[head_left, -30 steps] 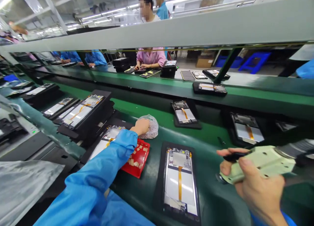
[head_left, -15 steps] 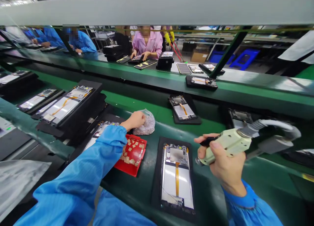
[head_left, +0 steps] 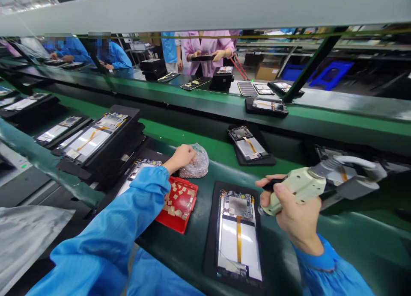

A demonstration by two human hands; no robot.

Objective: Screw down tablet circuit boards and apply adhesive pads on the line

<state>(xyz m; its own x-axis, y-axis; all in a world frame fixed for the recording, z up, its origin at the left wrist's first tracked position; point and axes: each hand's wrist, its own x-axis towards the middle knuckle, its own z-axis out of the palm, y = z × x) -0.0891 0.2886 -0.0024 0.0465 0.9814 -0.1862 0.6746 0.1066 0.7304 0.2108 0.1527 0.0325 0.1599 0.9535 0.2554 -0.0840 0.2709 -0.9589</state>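
My left hand [head_left: 182,157] reaches to a clear plastic bag [head_left: 199,161] of tiny reddish-brown parts, its fingers pinched together at the bag's opening; whatever they hold is too small to make out. Under my left forearm lies a red tray [head_left: 183,202] with several small beige pieces. My right hand [head_left: 297,210] is wrapped round a pale green handheld tool [head_left: 300,187] with a grey hose, its tip pointing left. Between my hands, an opened tablet [head_left: 239,236] with an orange ribbon cable lies on a black foam pad [head_left: 210,244].
Another opened tablet [head_left: 252,146] lies on the green conveyor [head_left: 189,137] beyond. Stacked tablets on black foam [head_left: 96,135] stand at the left. Across the line, a person in pink [head_left: 208,50] holds a dark device. A green slanted post [head_left: 313,67] rises at the right.
The view has shifted slightly, moving most things rightward in the picture. The person in pink has lifted a device off the far bench. My hands keep nearly the same poses.
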